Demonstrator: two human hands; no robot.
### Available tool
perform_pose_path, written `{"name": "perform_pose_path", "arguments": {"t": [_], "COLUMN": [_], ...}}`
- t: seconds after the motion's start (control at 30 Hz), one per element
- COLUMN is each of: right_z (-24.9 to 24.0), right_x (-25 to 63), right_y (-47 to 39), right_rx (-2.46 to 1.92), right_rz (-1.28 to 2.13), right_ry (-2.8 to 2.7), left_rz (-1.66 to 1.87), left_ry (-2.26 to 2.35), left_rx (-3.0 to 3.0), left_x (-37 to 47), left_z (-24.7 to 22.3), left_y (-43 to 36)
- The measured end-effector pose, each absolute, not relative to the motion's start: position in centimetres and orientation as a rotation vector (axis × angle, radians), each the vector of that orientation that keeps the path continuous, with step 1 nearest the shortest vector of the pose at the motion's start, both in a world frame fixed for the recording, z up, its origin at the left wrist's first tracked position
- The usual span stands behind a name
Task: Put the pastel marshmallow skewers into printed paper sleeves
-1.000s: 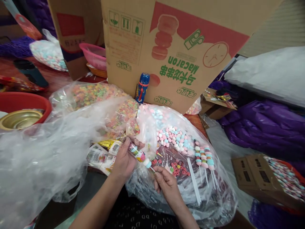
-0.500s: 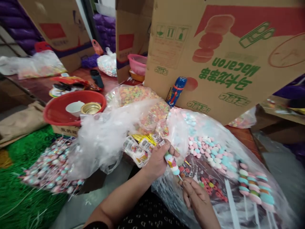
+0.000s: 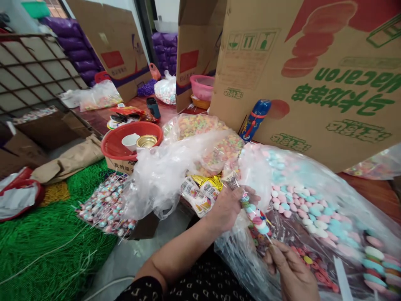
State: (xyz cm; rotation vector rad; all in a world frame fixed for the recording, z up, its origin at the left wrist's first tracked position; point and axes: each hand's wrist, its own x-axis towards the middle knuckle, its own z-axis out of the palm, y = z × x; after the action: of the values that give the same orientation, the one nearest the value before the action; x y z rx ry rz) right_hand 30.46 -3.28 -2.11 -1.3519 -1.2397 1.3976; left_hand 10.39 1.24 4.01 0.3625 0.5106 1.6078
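Observation:
A marshmallow skewer (image 3: 260,223) with pastel pieces, apparently inside a clear printed wrapper, slants between my hands. My left hand (image 3: 223,207) is closed around its upper end, with the fingers partly hiding the top. Lower right, my right hand (image 3: 290,265) pinches the thin white stick under the sweets. Beside my left hand lie printed wrappers (image 3: 200,195) and gold twist ties (image 3: 210,181). To the right, loose pink, blue and white marshmallows (image 3: 313,211) lie on clear plastic, with red ring candies (image 3: 321,274) near my right hand. More marshmallow skewers (image 3: 373,267) rest at the right edge.
A large cardboard box (image 3: 260,71) stands behind the table, a blue flask (image 3: 256,120) before it. Bags of coloured ring candy (image 3: 203,125) lie mid-table. On the left are a red basin (image 3: 109,144), a heap of wrapped skewers (image 3: 106,205) and green shredded strands (image 3: 56,246).
The view has swung left, so everything sits farther right in the picture. More of the skewer's upper part shows below my left hand. Both hands still hold the skewer.

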Motion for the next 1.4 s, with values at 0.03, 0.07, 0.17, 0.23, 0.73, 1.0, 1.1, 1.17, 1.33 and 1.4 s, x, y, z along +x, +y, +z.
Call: {"name": "perform_pose_path", "arguments": {"t": [0.03, 0.07, 0.17, 0.23, 0.73, 1.0, 1.1, 1.17, 1.33, 1.4], "right_z": [-2.3, -2.4, -2.5, -2.5, -3.2, -1.6, -0.1, 0.2, -1.2, -1.5], "right_x": [30.8, 31.0, 31.3, 31.4, 30.5, 29.0, 27.7, 27.4, 28.6, 29.0], "right_y": [-3.1, -3.0, -3.2, -3.4, -3.2, -3.6, -4.1, -4.2, -3.6, -3.3], "right_rx": [-1.372, -1.398, -1.493, -1.564, -1.620, -1.391, -1.377, -1.377, -1.381, -1.408], "right_rz": [1.362, 1.320, 1.149, 1.038, 0.966, 1.402, 1.491, 1.496, 1.325, 1.224], "right_ry": [-1.296, -1.355, -1.492, -1.514, -1.513, -1.350, -1.211, -1.185, -1.378, -1.523], "left_rz": [1.644, 1.669, 1.688, 1.685, 1.639, 1.522, 1.506, 1.469, 1.503, 1.484], "left_ry": [0.513, 0.516, 0.509, 0.479, 0.658, 0.564, 0.563, 0.575, 0.570, 0.583], "left_rx": [0.318, 0.263, 0.114, 0.083, 0.157, 0.172, 0.211, 0.231, 0.261, 0.284], "left_x": [10.2, 10.1, 9.9, 9.9, 11.9, 12.6, 13.0, 13.3, 13.6, 13.7], "left_z": [4.3, 4.4, 4.6, 4.3, 3.9, 3.5, 3.7, 3.8, 3.5, 3.4], "left_y": [1.3, 1.4, 1.4, 1.4, 1.3, 1.3, 1.1, 0.9, 1.2, 1.2]}}
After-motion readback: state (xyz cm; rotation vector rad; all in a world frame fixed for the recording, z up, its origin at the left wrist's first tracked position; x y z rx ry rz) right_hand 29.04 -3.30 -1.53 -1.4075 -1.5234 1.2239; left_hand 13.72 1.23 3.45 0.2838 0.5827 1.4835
